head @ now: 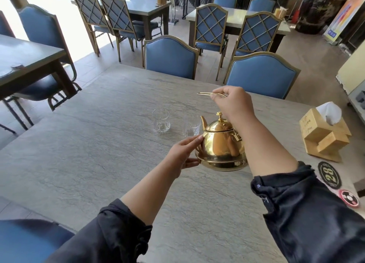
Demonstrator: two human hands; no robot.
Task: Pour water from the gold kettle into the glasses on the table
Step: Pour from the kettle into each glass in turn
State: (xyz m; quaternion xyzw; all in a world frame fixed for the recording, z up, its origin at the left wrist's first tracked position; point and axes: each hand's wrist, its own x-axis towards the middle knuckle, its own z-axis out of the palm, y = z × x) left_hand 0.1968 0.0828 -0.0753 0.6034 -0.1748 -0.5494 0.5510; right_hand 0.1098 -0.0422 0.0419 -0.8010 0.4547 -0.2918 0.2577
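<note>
I have the gold kettle (222,144) just off the table (98,164), near its middle, spout toward the 2 glasses. My right hand (231,102) is closed around the thin swing handle (209,94) up top; my left hand (183,154), fingers spread, steadies the polished belly. I judge it heavy if full, slick and rigid, so lift by the handle. The nearer glass (191,126) sits just beside the spout; the far-left glass (161,120) looks empty and fragile.
</note>
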